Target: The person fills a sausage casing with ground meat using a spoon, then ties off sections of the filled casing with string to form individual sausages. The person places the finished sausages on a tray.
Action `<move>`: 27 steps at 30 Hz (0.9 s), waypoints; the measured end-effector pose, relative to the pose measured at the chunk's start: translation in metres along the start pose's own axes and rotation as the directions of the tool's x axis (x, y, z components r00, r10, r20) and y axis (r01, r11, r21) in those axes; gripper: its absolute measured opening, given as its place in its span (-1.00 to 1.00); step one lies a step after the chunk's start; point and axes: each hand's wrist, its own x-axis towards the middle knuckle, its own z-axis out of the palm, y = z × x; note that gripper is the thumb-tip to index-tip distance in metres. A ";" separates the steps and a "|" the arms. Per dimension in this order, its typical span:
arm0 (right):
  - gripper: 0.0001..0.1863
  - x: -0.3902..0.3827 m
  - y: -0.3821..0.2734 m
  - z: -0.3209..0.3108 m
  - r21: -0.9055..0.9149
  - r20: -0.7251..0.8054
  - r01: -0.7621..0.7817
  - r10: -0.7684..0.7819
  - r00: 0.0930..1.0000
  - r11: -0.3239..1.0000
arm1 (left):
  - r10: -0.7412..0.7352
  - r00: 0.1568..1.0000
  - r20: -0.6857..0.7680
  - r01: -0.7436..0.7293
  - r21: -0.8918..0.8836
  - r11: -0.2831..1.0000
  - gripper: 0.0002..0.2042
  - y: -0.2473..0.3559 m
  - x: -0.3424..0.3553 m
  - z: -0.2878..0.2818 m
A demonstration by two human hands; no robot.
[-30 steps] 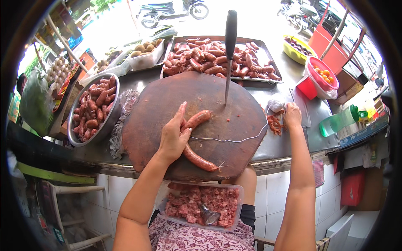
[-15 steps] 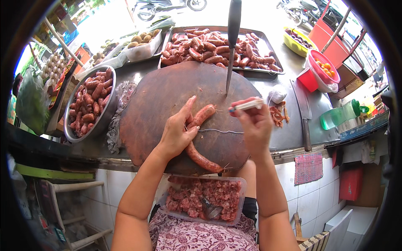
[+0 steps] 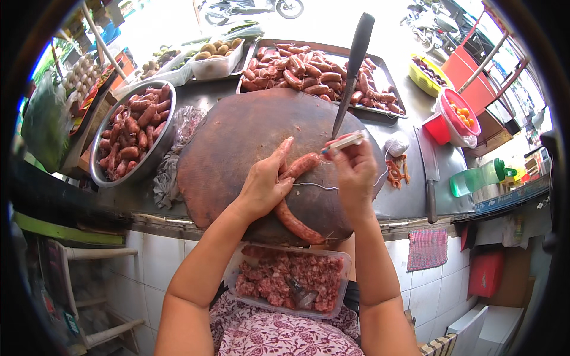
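Observation:
Across the round wooden chopping board [image 3: 231, 142] lies a curved raw sausage [image 3: 300, 222]. My left hand [image 3: 261, 184] is closed around its middle, with thumb and fingers pinching it. In my right hand [image 3: 356, 178] is a small white stick-like tool [image 3: 347, 140] with a blue-and-red tip; its exact kind does not show. That tip is at or very near the sausage's far end. A thin white string [image 3: 317, 186] runs over the board from my left hand toward my right. A dark-handled knife [image 3: 350, 77] leans with its point at the board, just beyond my right hand.
Behind the board sits a metal tray [image 3: 395, 98] of linked sausages; a metal bowl [image 3: 170, 127] of more stands left. At right are a string ball [image 3: 396, 143], a cleaver [image 3: 428, 160] and a green bottle [image 3: 478, 178]. Ground meat fills a plastic tub [image 3: 346, 279] on my lap.
My right hand has brought the white tool from right of the sausage to its far end. My left hand keeps its hold. The whole view has shifted slightly.

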 end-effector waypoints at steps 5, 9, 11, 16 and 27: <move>-0.87 -0.002 0.001 0.000 -0.255 0.075 -0.106 0.129 0.989 0.961 | 0.000 1.000 0.007 0.000 -0.004 1.000 -0.22 -0.001 0.001 -0.001; -0.85 -0.007 0.007 -0.001 0.022 -0.042 0.045 -0.044 0.998 0.999 | 0.014 1.000 -0.011 -0.015 -0.023 1.000 -0.22 -0.004 0.000 0.000; -0.83 -0.008 0.007 0.001 -0.135 0.043 -0.006 0.012 0.999 0.991 | 0.029 0.999 -0.023 -0.028 0.045 0.999 -0.21 -0.004 0.001 0.000; -0.81 -0.004 -0.003 -0.025 0.243 -0.120 0.014 0.016 0.993 0.970 | 0.059 0.998 0.005 -0.059 0.081 0.995 -0.26 0.001 0.001 -0.002; -0.51 0.003 0.061 -0.226 -0.277 -0.664 -0.490 0.204 0.719 0.827 | 0.295 0.900 -0.321 -0.258 0.151 0.954 -0.58 -0.010 0.003 -0.002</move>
